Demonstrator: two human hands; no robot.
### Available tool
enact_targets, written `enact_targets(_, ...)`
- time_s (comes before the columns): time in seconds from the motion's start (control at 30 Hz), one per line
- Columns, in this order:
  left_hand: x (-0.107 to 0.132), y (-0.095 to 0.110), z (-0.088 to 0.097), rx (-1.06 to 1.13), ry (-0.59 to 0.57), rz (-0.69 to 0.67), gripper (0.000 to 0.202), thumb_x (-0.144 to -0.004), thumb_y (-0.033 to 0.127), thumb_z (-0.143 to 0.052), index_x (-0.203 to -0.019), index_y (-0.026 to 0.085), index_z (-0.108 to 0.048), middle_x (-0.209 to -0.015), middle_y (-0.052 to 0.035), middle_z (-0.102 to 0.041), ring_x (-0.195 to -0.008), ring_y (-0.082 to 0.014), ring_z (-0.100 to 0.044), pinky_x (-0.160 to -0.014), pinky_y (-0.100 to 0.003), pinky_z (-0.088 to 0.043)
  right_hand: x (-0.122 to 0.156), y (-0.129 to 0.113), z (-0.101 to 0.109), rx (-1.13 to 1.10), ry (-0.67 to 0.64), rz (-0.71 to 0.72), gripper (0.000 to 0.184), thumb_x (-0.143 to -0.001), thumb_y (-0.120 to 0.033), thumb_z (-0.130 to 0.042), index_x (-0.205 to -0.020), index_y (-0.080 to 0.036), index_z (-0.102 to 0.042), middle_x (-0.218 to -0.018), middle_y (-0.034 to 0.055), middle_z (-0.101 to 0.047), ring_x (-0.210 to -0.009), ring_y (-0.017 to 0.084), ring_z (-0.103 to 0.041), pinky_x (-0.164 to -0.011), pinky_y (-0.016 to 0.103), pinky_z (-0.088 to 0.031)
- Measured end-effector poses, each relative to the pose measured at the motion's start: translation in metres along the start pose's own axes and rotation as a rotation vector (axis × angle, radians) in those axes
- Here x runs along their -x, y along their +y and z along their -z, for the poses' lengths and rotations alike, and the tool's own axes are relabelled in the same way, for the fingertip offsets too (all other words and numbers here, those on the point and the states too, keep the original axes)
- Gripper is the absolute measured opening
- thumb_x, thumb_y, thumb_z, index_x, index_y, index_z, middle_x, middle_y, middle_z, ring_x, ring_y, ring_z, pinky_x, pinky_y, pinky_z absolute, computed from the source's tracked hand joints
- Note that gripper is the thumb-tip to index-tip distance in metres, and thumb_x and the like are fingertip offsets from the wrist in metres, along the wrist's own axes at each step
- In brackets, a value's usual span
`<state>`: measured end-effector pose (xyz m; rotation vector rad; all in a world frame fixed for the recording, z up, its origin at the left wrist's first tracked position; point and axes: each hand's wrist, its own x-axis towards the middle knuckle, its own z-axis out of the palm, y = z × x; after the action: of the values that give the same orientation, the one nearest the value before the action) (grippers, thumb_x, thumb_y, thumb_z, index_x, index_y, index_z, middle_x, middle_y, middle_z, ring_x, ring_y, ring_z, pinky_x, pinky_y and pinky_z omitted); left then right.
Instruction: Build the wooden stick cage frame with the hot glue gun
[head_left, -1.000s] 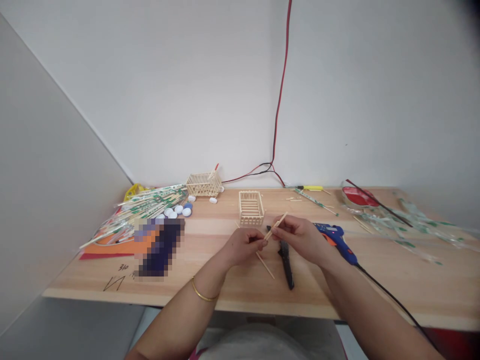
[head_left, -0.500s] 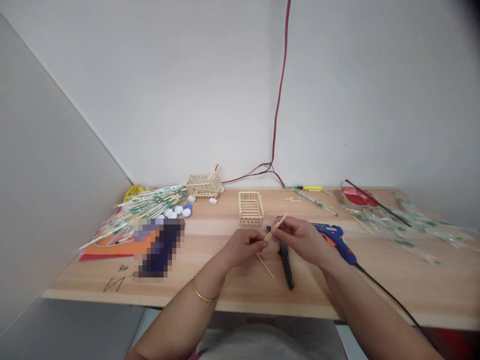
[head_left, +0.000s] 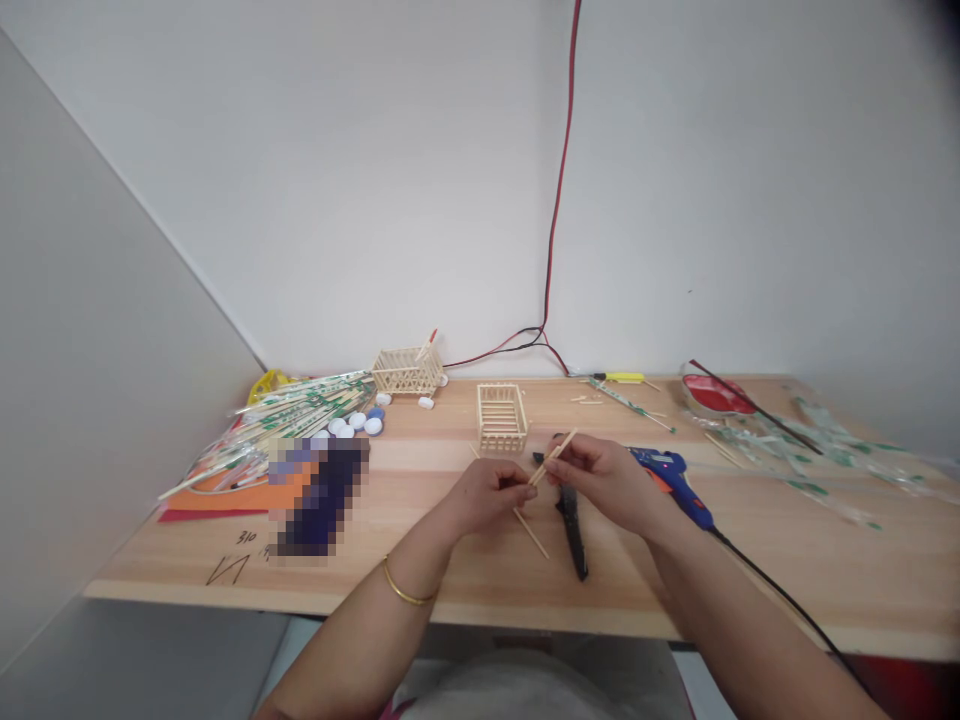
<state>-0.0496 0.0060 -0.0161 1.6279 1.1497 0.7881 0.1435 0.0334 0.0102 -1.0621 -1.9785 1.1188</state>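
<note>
Sticks [head_left: 557,453], apparently two, lie close along each other between the hands, raised slantwise over the near middle of the table [head_left: 622,575]. Left hand [head_left: 487,492] has its fingers curled in, thumb and forefinger pinching the lower end. Right hand [head_left: 598,474] pinches higher up, thumb against fingertips, with the upper end poking out beyond the grip. Whether the sticks touch along their whole length cannot be told, as the fingers cover part of them.

Very little has changed over the last second: both hands keep the same pinch, and the sticks shift only slightly. For the work, that reads as a steady hold, perhaps keeping the pieces aligned, rather than a fresh step.

Another stick [head_left: 533,535] lies slantwise on the wood, passing behind the left hand. Just beside it, below the right hand, is a black tool [head_left: 572,535]. The glue gun [head_left: 686,490] rests to the right, partly behind the right wrist, its small light showing red; neither hand grips it. Beyond the hands sits a small stick crate [head_left: 502,441], open-topped and untouched. Farther left stands a stick cart [head_left: 396,380] on white wheels, near loose caps [head_left: 357,423] and a pile of wrapped sticks [head_left: 311,412].
</note>
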Motion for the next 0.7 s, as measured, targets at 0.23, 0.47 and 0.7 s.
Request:
enact_targets(0.23, -0.0002, -0.0029, 0.0, 0.021, -0.012, 0.032, 0.022, -0.071, 0.032, -0.061, -0.066, 0.011, -0.065, -0.053, 0.0034, -0.048, -0.052, -0.0073, -0.038, -0.049, -0.02, -0.026, 0.0013, 0.0031, 0.0014, -0.008, 0.055, 0.013, 0.027, -0.079, -0.043, -0.058, -0.076, -0.017, -0.062, -0.068, 0.002, -0.062, -0.064, 0.014, -0.055, -0.059, 0.025, -0.043)
enact_targets(0.47, -0.0006, -0.0057, 0.0012, -0.024, -0.036, 0.052, 0.017, -0.069, 0.028, -0.063, -0.066, 0.012, -0.066, -0.056, 0.0025, -0.055, -0.054, -0.0085, -0.043, -0.052, -0.021, -0.031, 0.0026, 0.0016, 0.0045, -0.019, 0.082, -0.002, 0.029, -0.076, -0.046, -0.061, -0.079, -0.018, -0.065, -0.069, 0.0022, -0.063, -0.066, 0.016, -0.057, -0.06, 0.026, -0.045)
enact_targets(0.7, -0.0003, -0.0053, 0.0087, -0.083, -0.028, 0.021, 0.023, -0.069, 0.034, -0.065, -0.064, 0.012, -0.063, -0.055, 0.0036, -0.05, -0.054, -0.0079, -0.04, -0.052, -0.02, -0.03, 0.0039, -0.0007, 0.0098, -0.002, 0.047, -0.025, 0.029, -0.078, -0.046, -0.059, -0.079, -0.017, -0.064, -0.075, 0.0029, -0.064, -0.07, 0.016, -0.057, -0.062, 0.026, -0.046)
